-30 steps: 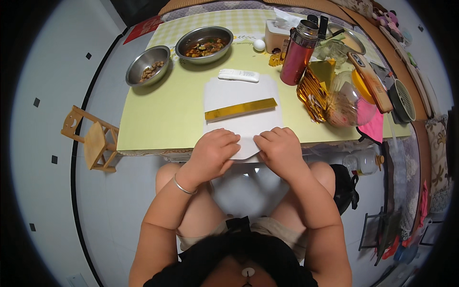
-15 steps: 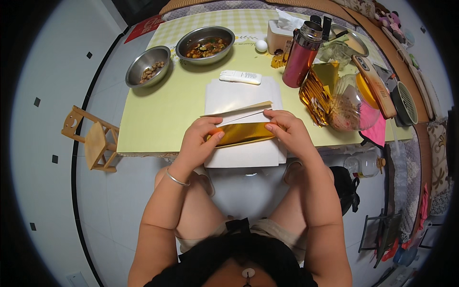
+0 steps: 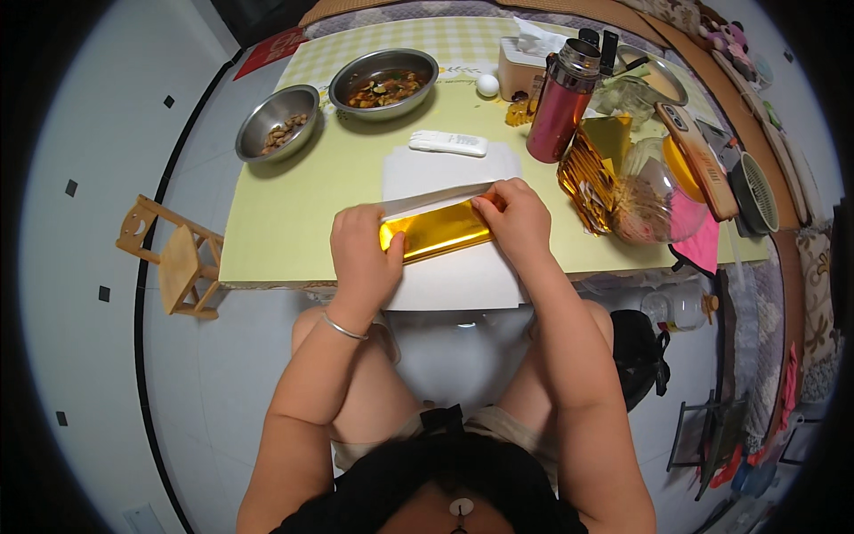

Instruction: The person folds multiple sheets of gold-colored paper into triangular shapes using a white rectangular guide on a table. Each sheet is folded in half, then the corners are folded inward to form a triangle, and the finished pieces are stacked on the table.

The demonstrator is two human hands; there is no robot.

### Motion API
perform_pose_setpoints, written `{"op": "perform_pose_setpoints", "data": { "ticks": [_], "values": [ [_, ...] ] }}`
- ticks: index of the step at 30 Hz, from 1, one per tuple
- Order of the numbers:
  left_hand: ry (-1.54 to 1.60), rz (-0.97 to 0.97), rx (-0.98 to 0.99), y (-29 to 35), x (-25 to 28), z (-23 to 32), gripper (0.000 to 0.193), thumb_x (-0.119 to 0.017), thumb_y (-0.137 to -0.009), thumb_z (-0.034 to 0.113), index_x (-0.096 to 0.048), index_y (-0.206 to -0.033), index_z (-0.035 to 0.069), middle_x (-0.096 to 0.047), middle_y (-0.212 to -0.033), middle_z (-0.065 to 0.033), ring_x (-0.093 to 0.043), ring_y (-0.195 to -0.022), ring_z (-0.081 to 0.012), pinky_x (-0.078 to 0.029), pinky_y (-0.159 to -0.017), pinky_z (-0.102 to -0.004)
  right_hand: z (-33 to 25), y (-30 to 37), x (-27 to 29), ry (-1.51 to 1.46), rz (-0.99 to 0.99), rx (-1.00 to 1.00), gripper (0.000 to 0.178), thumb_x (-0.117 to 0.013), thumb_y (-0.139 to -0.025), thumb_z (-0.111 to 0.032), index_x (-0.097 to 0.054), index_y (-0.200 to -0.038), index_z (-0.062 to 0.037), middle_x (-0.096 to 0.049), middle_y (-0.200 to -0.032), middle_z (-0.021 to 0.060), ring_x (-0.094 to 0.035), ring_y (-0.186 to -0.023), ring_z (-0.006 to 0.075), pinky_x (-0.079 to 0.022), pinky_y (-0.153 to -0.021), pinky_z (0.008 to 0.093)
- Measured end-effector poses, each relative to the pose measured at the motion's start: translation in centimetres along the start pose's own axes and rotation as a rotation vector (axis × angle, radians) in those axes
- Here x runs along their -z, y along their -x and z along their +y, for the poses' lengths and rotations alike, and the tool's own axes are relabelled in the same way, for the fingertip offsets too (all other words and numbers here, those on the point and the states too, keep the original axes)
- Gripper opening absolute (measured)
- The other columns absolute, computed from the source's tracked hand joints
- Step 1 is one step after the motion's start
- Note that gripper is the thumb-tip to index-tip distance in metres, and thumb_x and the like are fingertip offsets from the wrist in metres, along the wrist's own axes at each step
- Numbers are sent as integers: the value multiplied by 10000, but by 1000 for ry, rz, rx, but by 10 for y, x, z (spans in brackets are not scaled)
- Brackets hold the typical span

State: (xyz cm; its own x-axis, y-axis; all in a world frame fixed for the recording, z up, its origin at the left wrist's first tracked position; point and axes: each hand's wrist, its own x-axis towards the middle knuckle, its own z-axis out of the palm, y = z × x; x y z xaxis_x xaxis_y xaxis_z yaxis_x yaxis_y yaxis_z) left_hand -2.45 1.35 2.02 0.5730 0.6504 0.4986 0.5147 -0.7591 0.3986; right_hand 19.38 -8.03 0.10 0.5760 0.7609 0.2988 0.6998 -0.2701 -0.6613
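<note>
A folded sheet of shiny gold foil paper (image 3: 436,229) is held over a stack of white paper (image 3: 458,289) at the table's near edge. Its gold side shows as a band, and a pale flap stands up along its far side. My left hand (image 3: 363,254) grips the left end, thumb on the gold face and fingers behind. My right hand (image 3: 518,218) pinches the right end near the flap, slightly farther from me than the left. The band slants upward to the right.
A white plastic object (image 3: 447,142) lies past the paper. Two steel bowls (image 3: 382,111) with food stand far left. To the right are a pink thermos (image 3: 562,111), folded gold paper pieces (image 3: 590,178), a clear round container (image 3: 648,205) and a phone (image 3: 696,160).
The foil paper has tilted, its right end rising away from me. My right hand has moved left and farther off, and the raised flap has come closer to the gold band.
</note>
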Motion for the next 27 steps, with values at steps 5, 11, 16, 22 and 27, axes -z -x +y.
{"op": "perform_pose_setpoints", "data": {
  "ticks": [5, 11, 16, 22, 27],
  "values": [
    [129, -157, -432, 9, -5, 20, 643, -751, -847, 309, -554, -1346, -44, -550, -1422, -247, -507, -1340, -417, -377, -1141, -523, -4, -1, -7, 73, 53, 41, 223, -789, -829, -312, -720, -819, -100, -639, -824, 66, -649, -811, 276, -517, -691, 408],
    [-147, -436, -388, 20, -20, 26, 1003, -631, -853, 680, -426, -1482, -74, -392, -1570, -256, -323, -1491, -413, -223, -1207, -594, 4, -5, -3, 57, 46, 3, 218, -753, -870, -292, -697, -845, -83, -649, -873, 99, -660, -798, 311, -527, -705, 432],
    [-168, -411, -374, 17, -22, 23, 1015, -617, -853, 696, -416, -1490, -67, -371, -1586, -249, -303, -1499, -415, -212, -1202, -616, 5, -7, -6, 93, 64, -25, 240, -751, -876, -280, -680, -865, -51, -639, -858, 108, -644, -762, 312, -509, -681, 418],
    [-177, -398, -392, 9, -23, 20, 994, -617, -856, 692, -427, -1487, -53, -379, -1580, -247, -311, -1496, -412, -212, -1202, -616, 6, -8, -8, 127, 46, -44, 215, -727, -890, -268, -676, -867, -61, -648, -894, 118, -667, -784, 336, -529, -692, 455],
    [-182, -425, -373, 9, -24, 20, 984, -613, -866, 686, -429, -1483, -59, -381, -1578, -248, -314, -1494, -414, -213, -1203, -615, 3, -7, -7, 138, 55, -47, 211, -728, -887, -261, -674, -865, -59, -649, -899, 118, -668, -784, 336, -532, -695, 454]
  ]
}}
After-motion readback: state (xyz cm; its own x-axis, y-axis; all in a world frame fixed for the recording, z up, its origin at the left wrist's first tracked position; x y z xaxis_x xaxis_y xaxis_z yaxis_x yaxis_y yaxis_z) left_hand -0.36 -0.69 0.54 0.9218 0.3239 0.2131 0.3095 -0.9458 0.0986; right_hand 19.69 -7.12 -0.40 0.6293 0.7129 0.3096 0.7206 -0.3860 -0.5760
